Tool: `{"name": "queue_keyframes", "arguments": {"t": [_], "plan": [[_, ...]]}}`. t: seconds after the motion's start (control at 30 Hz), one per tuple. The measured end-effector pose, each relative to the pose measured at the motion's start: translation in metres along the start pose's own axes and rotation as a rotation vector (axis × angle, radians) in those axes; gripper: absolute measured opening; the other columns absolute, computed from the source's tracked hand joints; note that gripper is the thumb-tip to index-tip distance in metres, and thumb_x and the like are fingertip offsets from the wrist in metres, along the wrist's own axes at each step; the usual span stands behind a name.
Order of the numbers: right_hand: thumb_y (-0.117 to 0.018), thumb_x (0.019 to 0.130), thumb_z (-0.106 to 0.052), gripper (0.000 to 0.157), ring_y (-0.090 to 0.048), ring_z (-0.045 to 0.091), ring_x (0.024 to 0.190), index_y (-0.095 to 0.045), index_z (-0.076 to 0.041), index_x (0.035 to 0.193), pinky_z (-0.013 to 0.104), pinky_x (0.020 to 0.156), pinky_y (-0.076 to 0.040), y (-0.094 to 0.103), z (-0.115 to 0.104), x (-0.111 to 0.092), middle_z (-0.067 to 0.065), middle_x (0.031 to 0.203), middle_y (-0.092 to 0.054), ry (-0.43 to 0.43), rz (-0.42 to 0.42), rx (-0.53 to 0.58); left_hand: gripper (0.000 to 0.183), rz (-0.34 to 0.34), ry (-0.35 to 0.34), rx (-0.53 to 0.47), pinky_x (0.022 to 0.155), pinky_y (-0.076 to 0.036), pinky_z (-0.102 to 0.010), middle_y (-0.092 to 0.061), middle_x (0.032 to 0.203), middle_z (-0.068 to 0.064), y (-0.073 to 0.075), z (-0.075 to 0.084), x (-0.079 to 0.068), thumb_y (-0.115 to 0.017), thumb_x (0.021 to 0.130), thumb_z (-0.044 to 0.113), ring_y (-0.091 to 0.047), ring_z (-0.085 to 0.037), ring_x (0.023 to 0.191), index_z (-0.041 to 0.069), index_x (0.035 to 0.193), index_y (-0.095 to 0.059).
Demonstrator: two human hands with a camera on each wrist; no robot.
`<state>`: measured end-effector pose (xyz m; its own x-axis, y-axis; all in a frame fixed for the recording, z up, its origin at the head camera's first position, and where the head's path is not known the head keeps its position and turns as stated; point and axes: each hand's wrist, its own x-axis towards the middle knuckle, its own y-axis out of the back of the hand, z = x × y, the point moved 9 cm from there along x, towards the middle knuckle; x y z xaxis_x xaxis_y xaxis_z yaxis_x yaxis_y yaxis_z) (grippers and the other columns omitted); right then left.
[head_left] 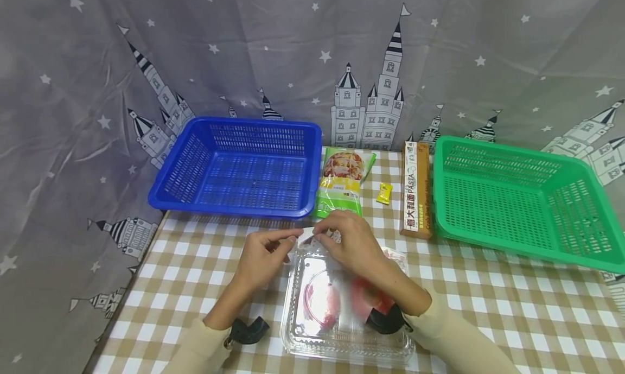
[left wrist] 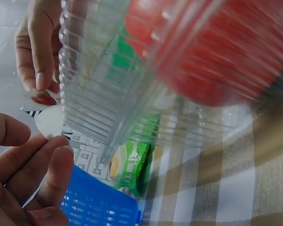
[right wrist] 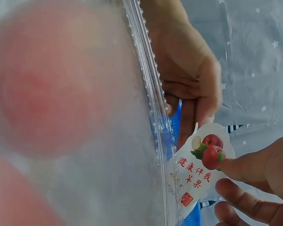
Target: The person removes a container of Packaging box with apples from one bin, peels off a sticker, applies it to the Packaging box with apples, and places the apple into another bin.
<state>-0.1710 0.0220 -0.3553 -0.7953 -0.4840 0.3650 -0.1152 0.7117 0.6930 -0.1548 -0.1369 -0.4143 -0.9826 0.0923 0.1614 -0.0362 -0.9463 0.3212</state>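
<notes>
A clear plastic clamshell box [head_left: 298, 336] lies on the checked cloth, with red round fruits [head_left: 322, 300] showing through its lid. Over its far edge, both hands meet at a small white label [right wrist: 191, 176] printed with red apples and red characters. My left hand [head_left: 261, 257] pinches the label's left side between thumb and fingertips. From the other side my right hand [head_left: 354, 243] holds it, the thumb resting by the apple picture in the right wrist view. In the left wrist view the label's plain white back [left wrist: 51, 121] shows beside the ribbed box wall.
A blue basket [head_left: 312, 200] stands at the back left, a green basket [head_left: 441, 216] at the right. Between them are a green and yellow food bag [head_left: 342, 184], a small yellow packet [head_left: 384, 193] and a long pasta box [head_left: 416, 195]. Behind hangs a grey castle-print curtain [head_left: 273, 54].
</notes>
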Motion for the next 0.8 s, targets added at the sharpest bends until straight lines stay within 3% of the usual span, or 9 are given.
{"name": "queue_keyframes", "arguments": {"t": [0.27, 0.53, 0.8], "plan": [[-0.075, 0.081, 0.000, 0.012, -0.064, 0.016, 0.082, -0.076, -0.008, 0.090, 0.035, 0.072, -0.052, 0.011, 0.004, -0.005, -0.001, 0.085, -0.069, -0.013, 0.031, 0.080, 0.021, 0.022, 0.024, 0.043, 0.036, -0.038, -0.024, -0.069, 0.073, -0.010, 0.006, -0.011, 0.002, -0.064, 0.089, 0.001, -0.060, -0.031, 0.050, 0.007, 0.104, -0.077], [-0.076, 0.083, -0.005, 0.011, -0.064, 0.017, 0.082, -0.077, -0.010, 0.093, 0.037, 0.072, -0.053, 0.021, 0.013, -0.013, -0.005, 0.088, -0.070, -0.051, 0.047, 0.092, 0.021, 0.052, 0.069, 0.131, 0.032, -0.035, -0.025, -0.070, 0.069, -0.006, 0.011, -0.022, 0.001, -0.064, 0.089, 0.003, -0.052, -0.014, 0.041, 0.011, 0.103, -0.078], [-0.077, 0.082, -0.004, 0.011, -0.062, 0.013, 0.081, -0.076, -0.011, 0.090, 0.037, 0.070, -0.054, 0.032, 0.022, -0.025, -0.006, 0.089, -0.070, -0.103, 0.084, 0.140, 0.021, 0.075, 0.107, 0.143, 0.033, -0.034, -0.024, -0.065, 0.059, -0.010, 0.013, -0.034, 0.000, -0.064, 0.089, 0.004, -0.050, -0.011, 0.038, 0.009, 0.104, -0.077]]}}
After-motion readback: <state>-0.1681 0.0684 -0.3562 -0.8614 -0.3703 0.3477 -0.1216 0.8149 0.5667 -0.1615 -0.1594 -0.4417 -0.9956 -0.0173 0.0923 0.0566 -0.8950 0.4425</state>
